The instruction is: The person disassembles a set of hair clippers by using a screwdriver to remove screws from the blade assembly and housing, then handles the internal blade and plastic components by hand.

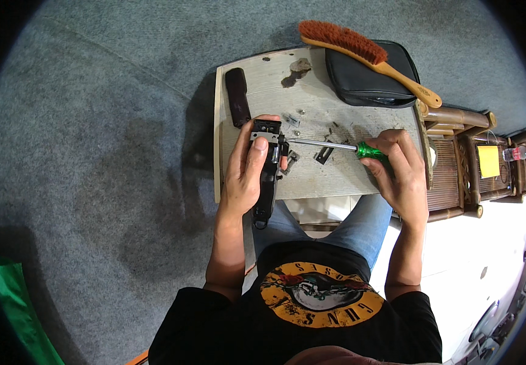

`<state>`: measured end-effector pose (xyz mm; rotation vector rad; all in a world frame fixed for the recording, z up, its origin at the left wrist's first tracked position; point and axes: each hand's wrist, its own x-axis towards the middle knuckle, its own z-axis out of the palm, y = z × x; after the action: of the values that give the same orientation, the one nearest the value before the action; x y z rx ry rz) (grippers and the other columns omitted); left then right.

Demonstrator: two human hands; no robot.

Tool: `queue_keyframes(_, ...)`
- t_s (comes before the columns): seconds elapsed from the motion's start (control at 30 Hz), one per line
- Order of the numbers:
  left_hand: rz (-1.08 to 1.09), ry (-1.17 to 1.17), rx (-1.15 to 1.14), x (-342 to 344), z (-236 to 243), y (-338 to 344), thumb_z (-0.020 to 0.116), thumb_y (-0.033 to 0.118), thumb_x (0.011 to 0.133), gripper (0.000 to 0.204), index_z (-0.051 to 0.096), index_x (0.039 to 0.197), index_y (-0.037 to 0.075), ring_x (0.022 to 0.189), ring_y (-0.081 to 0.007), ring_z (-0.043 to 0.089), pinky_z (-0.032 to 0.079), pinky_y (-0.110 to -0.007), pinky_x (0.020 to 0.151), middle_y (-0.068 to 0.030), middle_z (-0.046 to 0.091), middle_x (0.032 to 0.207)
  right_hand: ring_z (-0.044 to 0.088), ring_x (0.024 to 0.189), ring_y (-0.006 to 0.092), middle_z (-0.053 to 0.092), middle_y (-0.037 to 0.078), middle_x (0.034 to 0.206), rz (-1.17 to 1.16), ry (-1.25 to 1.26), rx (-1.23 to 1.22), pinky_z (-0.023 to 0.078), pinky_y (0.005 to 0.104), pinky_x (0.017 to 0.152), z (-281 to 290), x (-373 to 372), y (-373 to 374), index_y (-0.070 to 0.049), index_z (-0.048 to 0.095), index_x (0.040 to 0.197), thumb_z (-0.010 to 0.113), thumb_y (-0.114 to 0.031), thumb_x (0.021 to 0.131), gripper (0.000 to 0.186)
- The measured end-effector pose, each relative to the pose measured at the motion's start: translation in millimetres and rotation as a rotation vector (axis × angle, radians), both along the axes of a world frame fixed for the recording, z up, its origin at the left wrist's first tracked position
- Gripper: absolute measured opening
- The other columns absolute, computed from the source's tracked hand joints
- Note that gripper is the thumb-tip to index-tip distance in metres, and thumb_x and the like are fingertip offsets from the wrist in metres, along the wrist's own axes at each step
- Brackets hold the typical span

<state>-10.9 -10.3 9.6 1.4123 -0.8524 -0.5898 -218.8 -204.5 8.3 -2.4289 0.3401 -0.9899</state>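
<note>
My left hand grips a black hair clipper with its casing off, the head end pointing away from me and the thumb on its metal plate. In my right hand, the fingertips close around the green handle of a screwdriver. Its shaft points left, and the tip meets the side of the clipper near the head; whether it sits in a screw is too small to tell. A dark maroon cover lies just beyond my left hand. Between the hands rest a black slotted part and several small metal pieces.
The small wooden table has a dark stain and loose hair bits. A black zip pouch lies at its far right, with a red-bristled brush across it. Bamboo furniture stands to the right, holding a yellow paper and a bottle.
</note>
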Motion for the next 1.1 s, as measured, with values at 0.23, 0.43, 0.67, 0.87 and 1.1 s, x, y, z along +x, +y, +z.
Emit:
queue_keyframes(0.23,0.030,0.054,-0.012,0,-2,1,0.044,0.039,0.116,0.044,0.055,0.140,0.004,0.078,-0.0112,0.063,0.052,-0.026,0.074,-0.0052,0.065,0.093,0.068,0.092,0.0297,0.064,0.012,0.097,0.011,0.077,-0.038,0.055,0.0398,0.073,2,1,0,0.002,0.072,0.109,0.084,-0.011,0.084,0.030)
queue_keyframes(0.43,0.002,0.000,-0.001,0,-1,2,0.044,0.039,0.116,0.043,0.056,0.139,0.004,0.078,-0.0115,0.063,0.052,-0.026,0.074,-0.0050,0.065,0.093,0.069,0.092,0.0292,0.066,0.012,0.099,0.002,-0.014,-0.024,0.056,0.0404,0.074,-4,-1,-1,0.001,0.072,0.108,0.085,-0.010,0.082,0.031)
queue_keyframes(0.67,0.036,0.045,0.005,0,0,2,0.043,0.040,0.116,0.044,0.056,0.138,0.004,0.078,-0.0118,0.064,0.053,-0.026,0.073,-0.0059,0.065,0.093,0.068,0.089,0.0290,0.067,0.012,0.098,-0.007,-0.007,0.017,0.054,0.0405,0.074,7,7,6,0.001,0.072,0.106,0.085,-0.008,0.082,0.029)
queue_keyframes(0.87,0.028,0.003,0.023,-2,-1,1,0.046,0.039,0.115,0.043,0.057,0.138,0.004,0.077,-0.0121,0.067,0.055,-0.026,0.072,-0.0063,0.067,0.095,0.066,0.085,0.0296,0.068,0.010,0.094,0.024,-0.073,-0.108,0.052,0.0402,0.074,-1,0,-4,0.000,0.072,0.106,0.086,-0.011,0.081,0.031)
queue_keyframes(1.1,0.035,0.000,0.027,1,-2,3,0.043,0.040,0.116,0.045,0.056,0.139,0.004,0.077,-0.0125,0.067,0.055,-0.026,0.072,-0.0060,0.066,0.094,0.069,0.090,0.0295,0.067,0.010,0.095,-0.028,-0.025,0.025,0.054,0.0400,0.076,6,2,6,-0.001,0.073,0.106,0.086,-0.011,0.082,0.029)
